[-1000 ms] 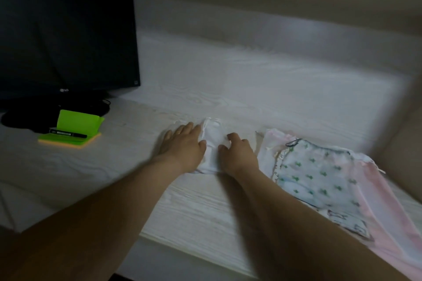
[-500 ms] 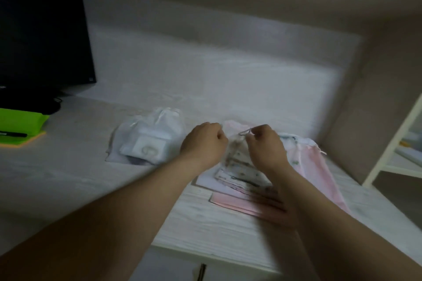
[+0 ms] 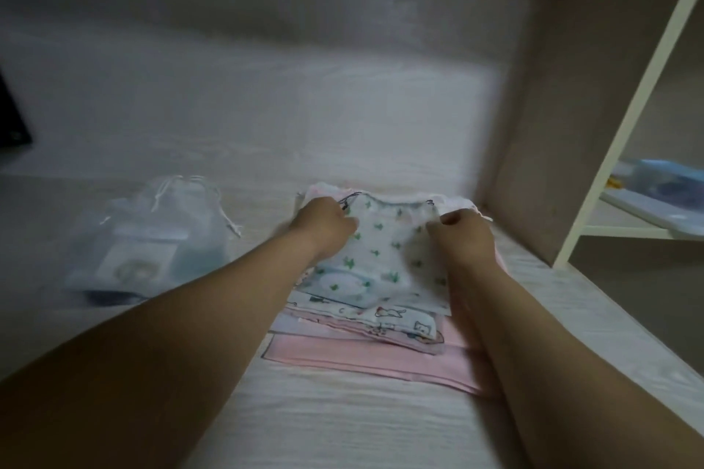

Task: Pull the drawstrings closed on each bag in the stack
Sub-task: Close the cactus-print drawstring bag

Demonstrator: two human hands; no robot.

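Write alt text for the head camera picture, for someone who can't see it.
The left hand and right hand grip the top corners of a white cloth drawstring bag with green cactus print, atop a stack of pink and patterned cloth bags on a pale wooden desk. A sheer white drawstring pouch lies left of the stack.

head cam | faces forward-down | close above bag stack [image 3: 362,358] on desk [image 3: 343,430] | single view

We find bare desk [image 3: 343,423] across the lower centre and between the white bag [image 3: 152,240] at left and the stack [image 3: 365,358]; the side panel [image 3: 533,126] walls off the right.
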